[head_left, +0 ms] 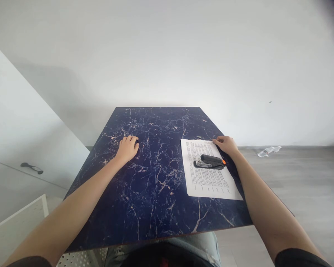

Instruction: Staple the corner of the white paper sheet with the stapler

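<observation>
A dark blue marbled table (156, 178) stands in front of me. On its right side lies a printed sheet of paper (208, 178), and a black stapler (210, 162) with an orange tip rests on it. My right hand (225, 144) rests at the sheet's far right corner, its fingers curled down on the paper's edge, close to the stapler but apart from it. My left hand (127, 148) lies palm down on the bare tabletop at the left, with its fingers loosely bent and nothing in them.
A white wall runs behind the table. A white cabinet with a dark handle (31, 168) stands to the left. A plastic bottle (268, 151) lies on the grey floor at the right. My lap shows below the table's near edge.
</observation>
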### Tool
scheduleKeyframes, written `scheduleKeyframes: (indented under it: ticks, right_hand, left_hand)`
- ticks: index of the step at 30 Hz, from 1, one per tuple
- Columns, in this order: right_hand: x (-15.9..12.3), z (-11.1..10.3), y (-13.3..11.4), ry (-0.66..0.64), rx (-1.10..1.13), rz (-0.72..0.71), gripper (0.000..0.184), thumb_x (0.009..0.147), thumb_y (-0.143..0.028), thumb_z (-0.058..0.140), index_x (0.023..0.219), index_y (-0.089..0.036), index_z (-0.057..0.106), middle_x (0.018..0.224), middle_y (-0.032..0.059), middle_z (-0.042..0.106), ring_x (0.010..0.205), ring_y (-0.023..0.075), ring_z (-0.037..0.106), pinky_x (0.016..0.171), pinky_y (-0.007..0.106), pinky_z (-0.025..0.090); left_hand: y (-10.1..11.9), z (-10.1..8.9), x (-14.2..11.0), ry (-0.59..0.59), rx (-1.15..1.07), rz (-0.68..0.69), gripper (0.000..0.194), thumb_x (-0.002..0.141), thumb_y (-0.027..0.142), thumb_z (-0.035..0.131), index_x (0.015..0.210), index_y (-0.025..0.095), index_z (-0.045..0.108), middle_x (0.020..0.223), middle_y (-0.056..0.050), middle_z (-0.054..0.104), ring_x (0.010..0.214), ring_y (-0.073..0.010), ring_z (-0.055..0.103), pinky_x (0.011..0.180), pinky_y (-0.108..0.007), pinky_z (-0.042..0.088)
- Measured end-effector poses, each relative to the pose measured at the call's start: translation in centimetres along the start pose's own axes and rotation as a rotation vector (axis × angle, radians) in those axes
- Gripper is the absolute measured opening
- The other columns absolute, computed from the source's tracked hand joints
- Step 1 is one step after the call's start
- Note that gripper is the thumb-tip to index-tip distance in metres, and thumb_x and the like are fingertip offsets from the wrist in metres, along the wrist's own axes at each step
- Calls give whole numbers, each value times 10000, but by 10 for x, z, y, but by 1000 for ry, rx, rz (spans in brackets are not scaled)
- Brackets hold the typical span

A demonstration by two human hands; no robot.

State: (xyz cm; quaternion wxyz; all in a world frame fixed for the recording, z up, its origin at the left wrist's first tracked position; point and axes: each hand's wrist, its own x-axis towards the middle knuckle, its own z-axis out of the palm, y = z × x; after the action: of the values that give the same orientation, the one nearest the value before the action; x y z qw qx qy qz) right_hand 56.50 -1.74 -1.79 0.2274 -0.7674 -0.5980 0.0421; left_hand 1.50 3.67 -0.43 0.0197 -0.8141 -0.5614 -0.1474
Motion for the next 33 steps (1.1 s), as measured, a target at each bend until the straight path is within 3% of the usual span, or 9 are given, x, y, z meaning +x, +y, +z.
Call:
scheduleKeyframes:
  ticks: [18,23,25,28,30,33]
  right_hand:
    - [1,1,1,23,4,-16,407,795,-584,566,593,-234,516,577,20,570,607,193,518,586,322,338]
    - [-2,-9,-4,-40,3,-60,450,810,-602,573,563,-232,496,560,14,534,596,188,493,616,332,357]
    - [-7,-19,-10,-107,39,-78,504,827,-648,586,561,-228,504,558,13,523,595,183,480,623,332,365]
    - [-20,-40,-25,-284,262,-154,554,879,-722,574,656,-214,563,632,15,561,641,177,501,649,317,400]
    - [-28,-56,-38,-469,427,-255,530,902,-717,588,791,-201,631,774,40,633,741,191,557,717,314,450]
    - [-37,-74,-56,-865,501,-423,454,882,-622,696,1029,-193,698,1027,88,691,911,225,619,835,348,506]
  left_hand:
    - [2,-1,0,6,15,-1,383,1022,305,445,1328,166,628,1334,-159,618,1229,-372,534,1064,-536,445]
    - [2,-1,0,9,16,0,376,1025,303,449,1327,166,626,1330,-156,620,1236,-374,537,1064,-529,445]
    - [1,0,0,11,15,6,370,1027,304,450,1323,169,625,1328,-158,618,1242,-374,537,1062,-528,445]
    - [1,1,0,11,9,5,362,1026,304,457,1317,170,626,1327,-158,620,1242,-373,538,1059,-526,445]
    - [1,1,0,9,6,1,360,1026,302,459,1315,168,627,1334,-156,620,1236,-372,539,1059,-525,445]
    - [2,0,-1,7,6,1,368,1027,298,450,1322,164,625,1341,-157,617,1232,-369,536,1063,-526,441]
